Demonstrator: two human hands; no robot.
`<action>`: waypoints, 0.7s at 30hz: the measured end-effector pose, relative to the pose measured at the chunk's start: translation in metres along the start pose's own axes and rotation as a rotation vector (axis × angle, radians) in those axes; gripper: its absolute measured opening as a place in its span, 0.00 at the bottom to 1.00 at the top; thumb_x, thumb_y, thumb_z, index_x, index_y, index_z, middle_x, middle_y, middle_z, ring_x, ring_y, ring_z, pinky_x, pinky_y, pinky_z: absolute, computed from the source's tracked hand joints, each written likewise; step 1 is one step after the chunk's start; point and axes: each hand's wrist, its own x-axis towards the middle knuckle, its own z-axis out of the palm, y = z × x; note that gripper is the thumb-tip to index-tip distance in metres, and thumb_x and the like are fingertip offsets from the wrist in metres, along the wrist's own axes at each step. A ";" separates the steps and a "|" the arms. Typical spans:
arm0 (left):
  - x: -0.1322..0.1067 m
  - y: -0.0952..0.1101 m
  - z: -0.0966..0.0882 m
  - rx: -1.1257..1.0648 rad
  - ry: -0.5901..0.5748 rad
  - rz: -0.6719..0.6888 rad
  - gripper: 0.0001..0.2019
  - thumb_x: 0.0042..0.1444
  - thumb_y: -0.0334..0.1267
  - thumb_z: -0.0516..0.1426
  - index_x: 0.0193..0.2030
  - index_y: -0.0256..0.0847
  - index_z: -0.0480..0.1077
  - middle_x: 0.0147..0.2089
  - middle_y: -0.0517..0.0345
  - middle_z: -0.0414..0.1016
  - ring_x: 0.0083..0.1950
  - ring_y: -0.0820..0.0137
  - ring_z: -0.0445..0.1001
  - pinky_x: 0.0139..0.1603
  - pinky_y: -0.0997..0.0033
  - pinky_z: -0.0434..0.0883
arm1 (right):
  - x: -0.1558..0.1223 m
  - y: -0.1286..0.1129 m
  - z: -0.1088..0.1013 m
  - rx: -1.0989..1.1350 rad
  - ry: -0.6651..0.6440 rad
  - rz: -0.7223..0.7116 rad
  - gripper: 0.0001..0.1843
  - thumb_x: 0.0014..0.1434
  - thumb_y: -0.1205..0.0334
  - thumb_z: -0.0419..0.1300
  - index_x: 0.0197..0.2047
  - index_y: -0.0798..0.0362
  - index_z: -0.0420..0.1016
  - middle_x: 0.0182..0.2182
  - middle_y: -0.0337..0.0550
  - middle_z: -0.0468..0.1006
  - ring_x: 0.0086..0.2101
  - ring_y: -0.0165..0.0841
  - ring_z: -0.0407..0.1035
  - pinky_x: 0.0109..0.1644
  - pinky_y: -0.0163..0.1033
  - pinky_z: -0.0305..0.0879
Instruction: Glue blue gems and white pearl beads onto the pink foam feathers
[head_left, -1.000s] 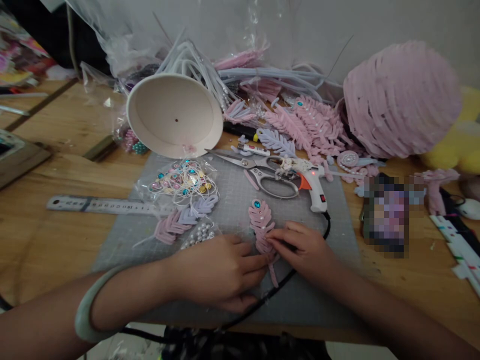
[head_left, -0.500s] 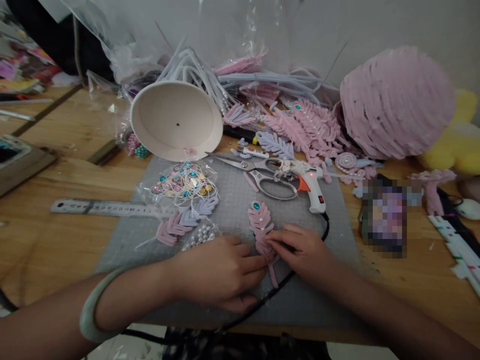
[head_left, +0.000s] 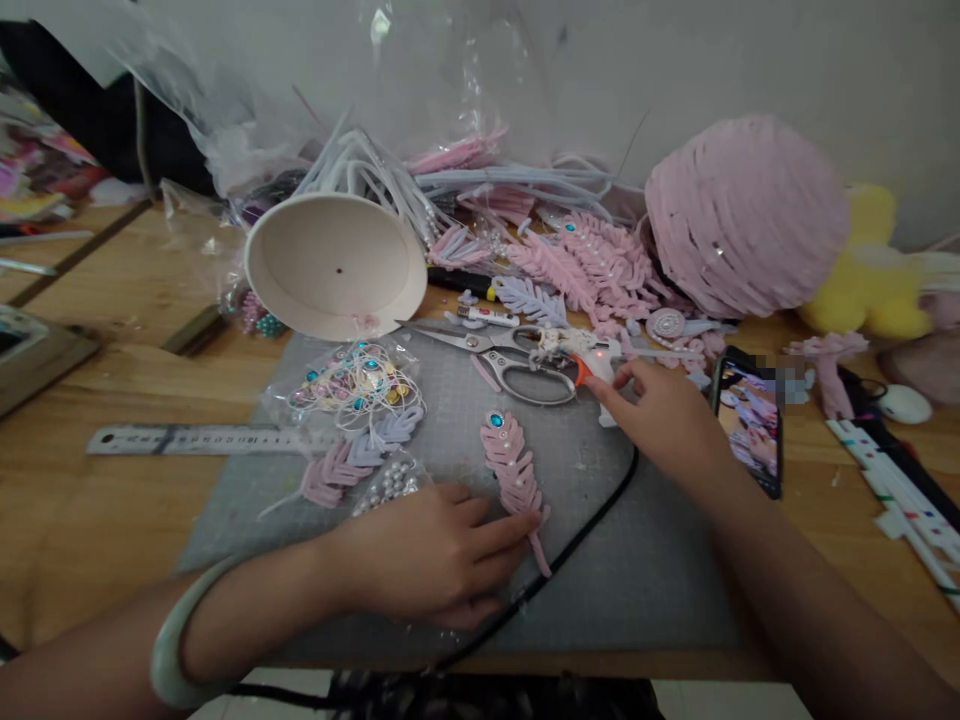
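Note:
My left hand point(head_left: 439, 550) lies over the cutting mat, fingers stretched out, its index fingertip resting on the lower end of a pink fuzzy feather point(head_left: 513, 465). A blue gem and small pearls decorate that feather. Farther up, my right hand point(head_left: 671, 415) closes around the handle of a white glue gun point(head_left: 600, 358) with an orange trigger and a lit red light. Scissors point(head_left: 536, 385) lie open against the gun's nozzle end. Close to my left hand are a bag of silvery pearls point(head_left: 390, 484) and a pink and lilac braided piece point(head_left: 360, 458).
A steel ruler point(head_left: 180, 440) and a bag of strung gems point(head_left: 360, 380) lie left. Behind stand a white bowl point(head_left: 337, 265) and a pink wrapped form point(head_left: 750, 215). A phone point(head_left: 750, 425) lies right. The gun's black cable point(head_left: 592, 522) crosses the grey mat point(head_left: 652, 590).
My right hand has left the feather and moved up and right onto the glue gun's handle. My left hand stays by the feather's stem. The view has shifted slightly.

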 end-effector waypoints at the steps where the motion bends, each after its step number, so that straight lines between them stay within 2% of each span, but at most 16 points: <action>1: 0.000 0.000 0.000 0.008 -0.006 0.009 0.17 0.59 0.45 0.52 0.50 0.38 0.69 0.61 0.56 0.65 0.36 0.69 0.70 0.31 0.65 0.64 | 0.002 -0.001 0.001 -0.026 -0.033 0.026 0.20 0.55 0.43 0.55 0.28 0.52 0.69 0.24 0.43 0.72 0.28 0.37 0.66 0.29 0.37 0.53; 5: 0.001 0.000 -0.001 0.015 -0.033 0.041 0.17 0.60 0.44 0.52 0.51 0.39 0.68 0.61 0.57 0.65 0.37 0.69 0.69 0.31 0.65 0.64 | 0.005 0.000 0.004 -0.052 -0.111 0.047 0.20 0.54 0.43 0.55 0.30 0.54 0.69 0.25 0.45 0.72 0.28 0.37 0.65 0.27 0.37 0.51; 9: 0.001 0.000 -0.001 -0.002 -0.023 0.030 0.18 0.60 0.45 0.52 0.52 0.38 0.68 0.59 0.55 0.68 0.38 0.68 0.70 0.32 0.65 0.64 | 0.006 0.012 0.009 0.089 -0.142 0.055 0.18 0.53 0.47 0.54 0.23 0.52 0.66 0.20 0.41 0.67 0.24 0.34 0.62 0.26 0.36 0.48; 11: 0.001 0.000 -0.001 -0.010 -0.009 0.023 0.18 0.59 0.45 0.53 0.52 0.37 0.68 0.58 0.55 0.69 0.38 0.68 0.70 0.32 0.66 0.64 | 0.005 0.016 0.010 0.317 -0.163 0.149 0.16 0.49 0.49 0.55 0.21 0.52 0.64 0.18 0.37 0.64 0.21 0.31 0.59 0.24 0.35 0.47; 14: 0.001 0.000 -0.004 0.003 -0.005 0.044 0.18 0.59 0.45 0.53 0.52 0.36 0.67 0.58 0.54 0.69 0.38 0.69 0.70 0.31 0.66 0.64 | -0.001 0.017 0.005 0.868 -0.253 0.294 0.12 0.46 0.52 0.55 0.22 0.51 0.64 0.17 0.36 0.62 0.19 0.28 0.56 0.21 0.35 0.49; 16: 0.000 0.000 -0.005 0.032 -0.013 0.060 0.17 0.60 0.44 0.52 0.51 0.37 0.68 0.59 0.54 0.68 0.37 0.69 0.70 0.30 0.67 0.64 | -0.006 0.015 -0.001 1.153 -0.310 0.297 0.07 0.44 0.56 0.55 0.23 0.51 0.64 0.17 0.36 0.61 0.18 0.28 0.55 0.20 0.35 0.51; 17: 0.000 0.001 -0.006 0.046 -0.016 0.069 0.16 0.60 0.44 0.51 0.50 0.37 0.69 0.60 0.54 0.67 0.36 0.70 0.70 0.30 0.67 0.64 | -0.008 0.013 -0.005 1.220 -0.319 0.275 0.06 0.43 0.58 0.55 0.23 0.50 0.64 0.18 0.36 0.60 0.18 0.28 0.54 0.21 0.35 0.52; 19: -0.001 0.001 -0.007 0.061 -0.014 0.080 0.15 0.61 0.44 0.51 0.49 0.38 0.69 0.60 0.56 0.66 0.33 0.71 0.69 0.29 0.67 0.64 | -0.011 0.011 -0.012 1.253 -0.307 0.239 0.07 0.43 0.57 0.55 0.23 0.50 0.62 0.18 0.35 0.58 0.19 0.27 0.53 0.21 0.35 0.53; 21: -0.001 0.001 -0.006 0.059 0.001 0.091 0.16 0.60 0.44 0.51 0.49 0.39 0.69 0.60 0.56 0.67 0.32 0.71 0.69 0.29 0.67 0.64 | -0.014 0.012 -0.019 1.086 -0.203 0.138 0.11 0.47 0.51 0.54 0.23 0.49 0.61 0.18 0.35 0.59 0.19 0.28 0.55 0.21 0.36 0.55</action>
